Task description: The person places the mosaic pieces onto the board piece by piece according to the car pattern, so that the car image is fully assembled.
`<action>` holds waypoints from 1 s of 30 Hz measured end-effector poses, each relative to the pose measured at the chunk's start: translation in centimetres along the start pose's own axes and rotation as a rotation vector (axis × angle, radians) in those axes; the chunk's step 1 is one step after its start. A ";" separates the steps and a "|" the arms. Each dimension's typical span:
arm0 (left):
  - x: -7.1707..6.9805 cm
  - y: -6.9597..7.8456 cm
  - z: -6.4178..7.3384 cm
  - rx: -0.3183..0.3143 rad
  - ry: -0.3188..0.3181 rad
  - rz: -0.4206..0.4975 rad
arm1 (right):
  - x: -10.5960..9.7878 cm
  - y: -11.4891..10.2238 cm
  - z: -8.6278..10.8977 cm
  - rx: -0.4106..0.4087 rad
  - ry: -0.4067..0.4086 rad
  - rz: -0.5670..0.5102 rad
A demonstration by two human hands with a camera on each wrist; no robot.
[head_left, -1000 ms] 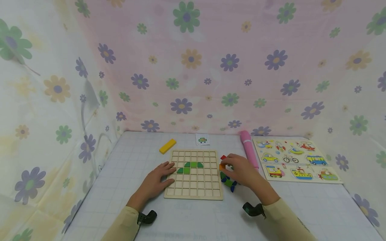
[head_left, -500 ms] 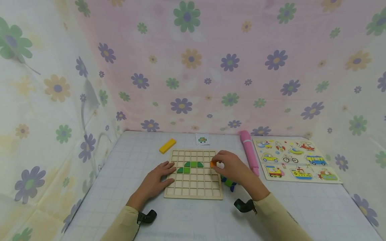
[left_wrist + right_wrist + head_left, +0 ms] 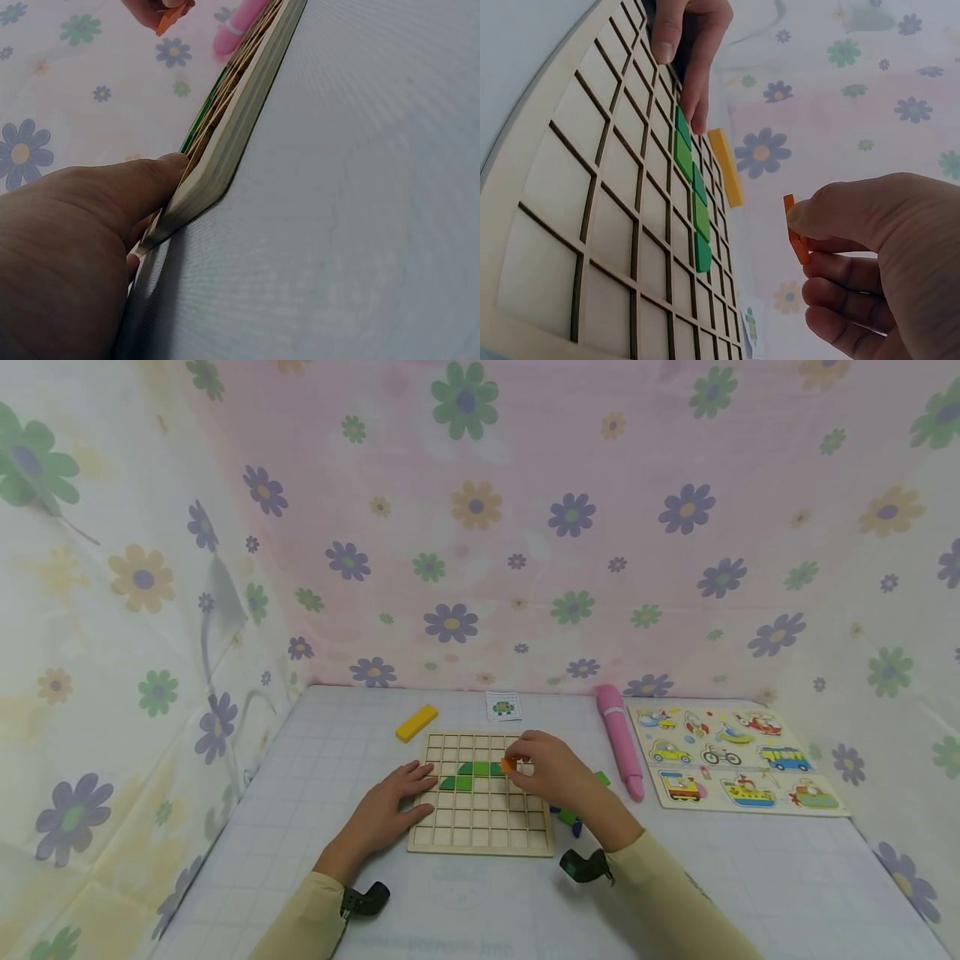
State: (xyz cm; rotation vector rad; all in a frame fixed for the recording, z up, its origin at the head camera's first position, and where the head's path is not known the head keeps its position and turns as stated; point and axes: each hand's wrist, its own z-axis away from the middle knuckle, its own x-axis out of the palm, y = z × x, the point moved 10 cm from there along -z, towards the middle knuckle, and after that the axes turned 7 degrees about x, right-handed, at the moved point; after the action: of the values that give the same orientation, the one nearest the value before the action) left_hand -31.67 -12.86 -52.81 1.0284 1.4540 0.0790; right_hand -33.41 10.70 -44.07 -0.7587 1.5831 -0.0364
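A wooden grid board lies flat on the table, with several green pieces set in cells of its upper middle part. My left hand rests along the board's left edge, fingers extended, its thumb at the rim. Between thumb and fingertips, my right hand pinches a thin orange tile. The tile is raised over the board, just right of the row of green pieces. In the right wrist view, the other fingers are loosely bent behind the tile.
Loose green and blue pieces lie right of the board, partly behind my right arm. Beyond the board are a yellow block and a small turtle picture card. A pink roll and vehicle puzzle board lie to the right.
My right hand has carried the orange tile leftward, from the loose pieces beside the board to over its grid. My left hand has stayed at the left edge.
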 end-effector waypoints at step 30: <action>0.1 -0.2 -0.1 -0.007 0.004 -0.003 | 6.1 -0.7 -2.2 0.054 -0.093 0.064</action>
State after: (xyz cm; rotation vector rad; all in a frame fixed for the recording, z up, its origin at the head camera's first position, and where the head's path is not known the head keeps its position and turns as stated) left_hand -31.85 -12.94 -52.99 1.0208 1.4579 0.0832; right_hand -34.84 6.35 -48.72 -0.6589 1.5111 0.0027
